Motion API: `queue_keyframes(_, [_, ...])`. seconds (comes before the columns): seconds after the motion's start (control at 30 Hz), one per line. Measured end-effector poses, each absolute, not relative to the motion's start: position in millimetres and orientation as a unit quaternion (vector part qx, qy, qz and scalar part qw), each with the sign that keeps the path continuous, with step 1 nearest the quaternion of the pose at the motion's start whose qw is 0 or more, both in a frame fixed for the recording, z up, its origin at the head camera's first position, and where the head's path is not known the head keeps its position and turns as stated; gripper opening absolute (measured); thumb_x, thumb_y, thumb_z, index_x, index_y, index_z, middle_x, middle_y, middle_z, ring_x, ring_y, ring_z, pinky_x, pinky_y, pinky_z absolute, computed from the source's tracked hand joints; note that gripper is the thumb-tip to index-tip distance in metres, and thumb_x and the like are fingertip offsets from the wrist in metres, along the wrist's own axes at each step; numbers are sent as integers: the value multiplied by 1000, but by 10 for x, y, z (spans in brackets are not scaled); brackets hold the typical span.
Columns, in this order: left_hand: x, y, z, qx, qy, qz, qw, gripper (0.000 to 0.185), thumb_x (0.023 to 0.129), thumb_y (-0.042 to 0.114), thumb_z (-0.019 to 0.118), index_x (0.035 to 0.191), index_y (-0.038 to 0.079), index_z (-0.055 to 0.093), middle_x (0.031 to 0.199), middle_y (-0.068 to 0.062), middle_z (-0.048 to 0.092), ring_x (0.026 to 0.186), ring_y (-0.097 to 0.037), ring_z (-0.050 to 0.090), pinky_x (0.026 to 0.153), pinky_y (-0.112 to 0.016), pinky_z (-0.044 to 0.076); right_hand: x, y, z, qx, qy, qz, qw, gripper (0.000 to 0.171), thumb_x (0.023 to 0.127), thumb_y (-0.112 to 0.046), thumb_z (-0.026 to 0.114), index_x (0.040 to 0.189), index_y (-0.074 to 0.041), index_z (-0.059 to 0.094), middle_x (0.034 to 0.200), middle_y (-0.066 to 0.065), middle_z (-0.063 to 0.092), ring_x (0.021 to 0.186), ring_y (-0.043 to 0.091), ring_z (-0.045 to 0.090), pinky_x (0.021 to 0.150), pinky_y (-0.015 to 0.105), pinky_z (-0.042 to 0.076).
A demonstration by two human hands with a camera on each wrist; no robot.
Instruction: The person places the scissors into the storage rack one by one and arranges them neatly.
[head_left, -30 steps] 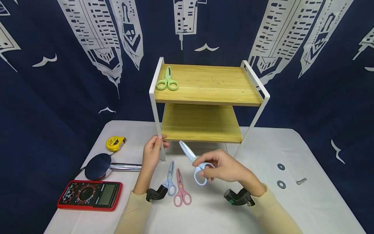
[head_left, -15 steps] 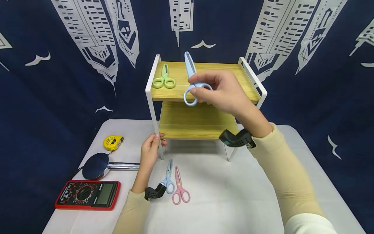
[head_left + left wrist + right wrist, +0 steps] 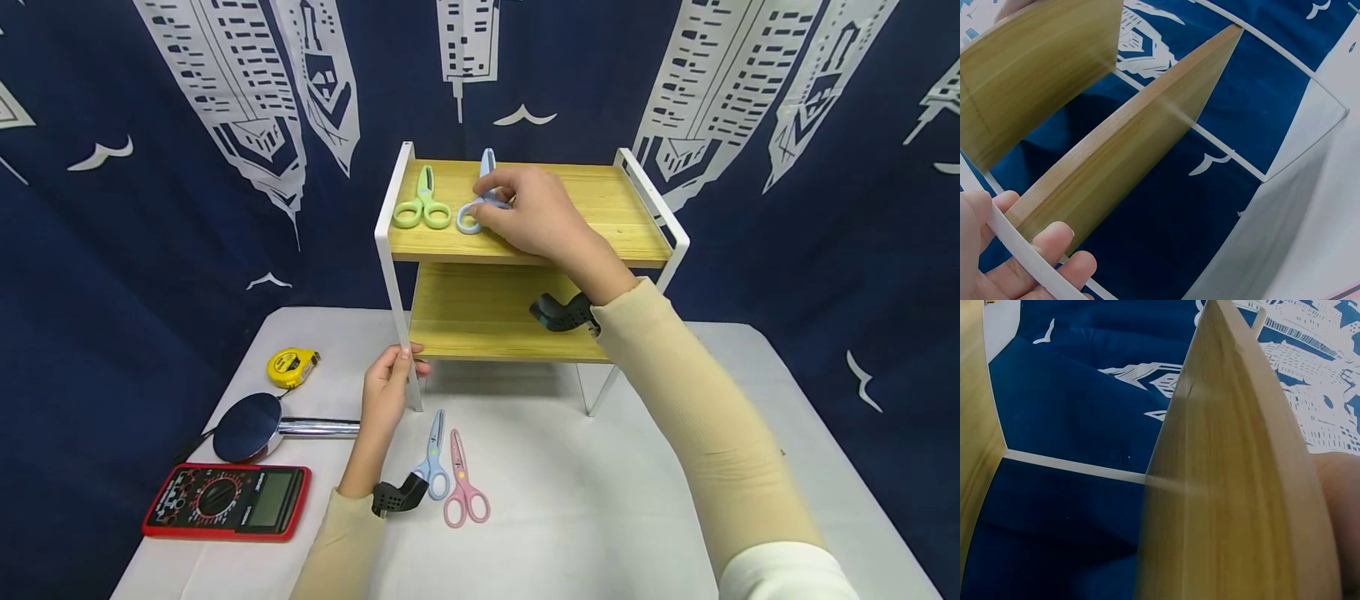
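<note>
At the upper shelf (image 3: 592,204), blue scissors (image 3: 487,163) protrude beyond the pinching right grip (image 3: 531,212); the left grip (image 3: 385,393) clasps a leg (image 3: 397,304).

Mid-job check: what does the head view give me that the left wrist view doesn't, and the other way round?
Only the head view: the green scissors on the top board, the blue scissors in the right hand, the multimeter and the tape measure.

Only the left wrist view: the boards' undersides.

Both: the left hand gripping the white frame, and the navy curtain behind.
</note>
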State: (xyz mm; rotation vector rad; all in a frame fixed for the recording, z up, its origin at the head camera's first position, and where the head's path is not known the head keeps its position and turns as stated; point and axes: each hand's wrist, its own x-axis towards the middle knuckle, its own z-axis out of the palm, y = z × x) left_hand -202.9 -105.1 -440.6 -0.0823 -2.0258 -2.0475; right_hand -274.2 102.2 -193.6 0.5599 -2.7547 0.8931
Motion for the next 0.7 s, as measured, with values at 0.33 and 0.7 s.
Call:
queue_keyframes(0.33, [-2031,-1042,-4394,-33,-694,-706,139,30,109,15,46,114,-8,65,79,-5,75,77,-3,69,85,-25,49,-2741,994,-1932,187,-932,288,120,28,95,-26,65,111,-7,78,109,9,76,103,21,62,92,36,45])
queue_keyframes(0.7, [-2035,-1040,-4422,-36,-694,-705,139,30,109,15,46,114,-8,65,79,-2,75,78,-5,69,87,-26,50,-2755,973,-1959,202,-933,269,126,29,97,-26,65,115,-7,78,115,9,77,116,24,65,102,39,45])
